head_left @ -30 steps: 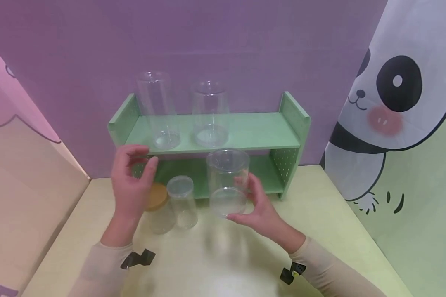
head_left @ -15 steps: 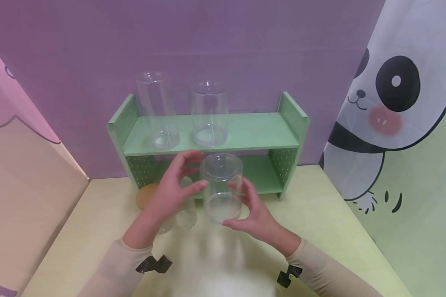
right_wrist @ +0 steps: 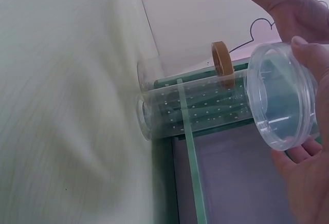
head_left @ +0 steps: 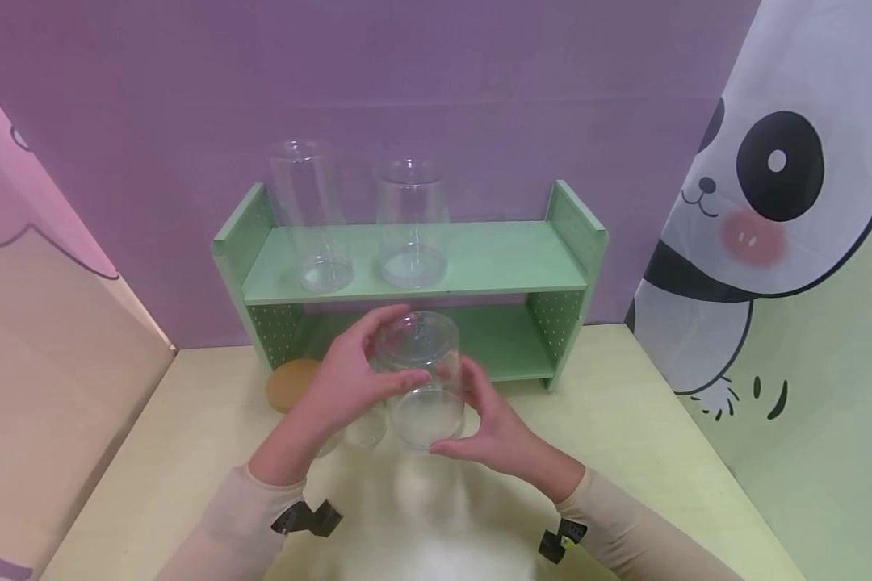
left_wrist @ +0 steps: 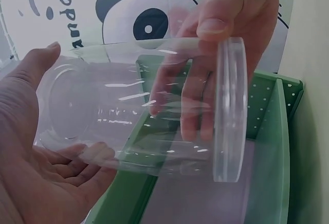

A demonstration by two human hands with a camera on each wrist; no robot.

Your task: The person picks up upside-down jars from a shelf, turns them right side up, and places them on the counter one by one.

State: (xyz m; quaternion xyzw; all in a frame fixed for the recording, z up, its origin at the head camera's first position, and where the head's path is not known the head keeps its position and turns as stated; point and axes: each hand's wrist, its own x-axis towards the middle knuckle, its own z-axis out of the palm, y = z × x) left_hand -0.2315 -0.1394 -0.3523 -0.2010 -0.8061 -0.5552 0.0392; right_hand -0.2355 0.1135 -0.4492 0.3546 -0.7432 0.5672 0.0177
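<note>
Both hands hold a clear cylindrical jar (head_left: 427, 415) above the table in front of the shelf. My right hand (head_left: 497, 432) grips its lower part from the right, thumb at the bottom edge. From the left, my left hand (head_left: 349, 375) curls round the upper part, its thumb across the near side. In the left wrist view, a thick clear rim (left_wrist: 230, 111) shows at the end by the right thumb. Behind the left forearm stand a jar with a tan lid (head_left: 291, 386) and a slimmer clear jar (head_left: 367, 428), both partly hidden.
A green two-tier shelf (head_left: 501, 250) stands at the back of the pale table (head_left: 625, 452). On its upper board are a tall clear jar (head_left: 308, 214) and a shorter, wider one (head_left: 412, 214). A purple wall (head_left: 480, 97) rises behind.
My left hand has moved right from beside the tan-lidded jar onto the held jar. The right hand has brought that jar slightly left and lower in the head view.
</note>
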